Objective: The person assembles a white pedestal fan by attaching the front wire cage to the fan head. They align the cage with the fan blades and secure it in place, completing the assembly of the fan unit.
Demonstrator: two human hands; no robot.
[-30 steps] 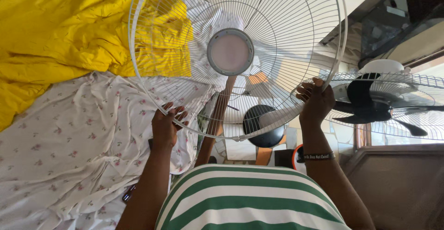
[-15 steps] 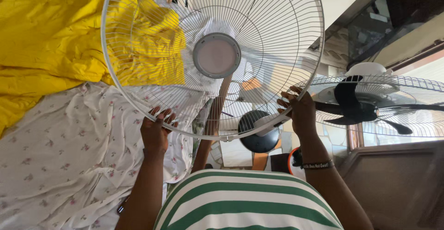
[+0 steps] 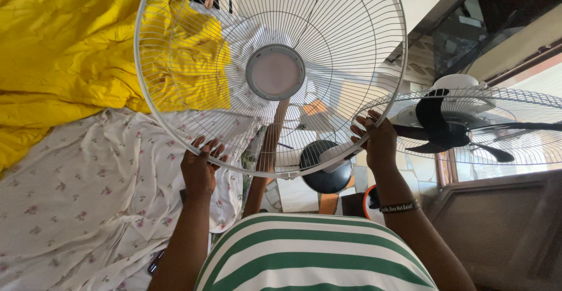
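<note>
Nearest the camera is the green-and-white striped shirt (image 3: 313,250), with both forearms reaching up from it. The left hand (image 3: 200,168) has its fingers (image 3: 206,148) curled over the lower left rim of the white wire fan guard (image 3: 193,62), clamped on it; the right hand (image 3: 377,141) grips the lower right rim the same way, a black wristband (image 3: 399,208) on that wrist. The 2 hands hold the guard up and tilted, its round grey centre cap (image 3: 275,72) facing the camera.

Compared with 1 second ago, the guard has swung left and come lower in view, so that its whole right edge now shows, and both hands have slid leftward with it; over the last half second it has barely moved, which suggests the person has steadied it free of the fan.

Behind the guard lie a flowered white sheet (image 3: 76,197) and a yellow blanket (image 3: 64,51) on the bed. Further off to the right stands the fan (image 3: 456,124) itself, with black blades inside its rear guard, well apart from the held guard, and a round black base (image 3: 325,174) shows below.
</note>
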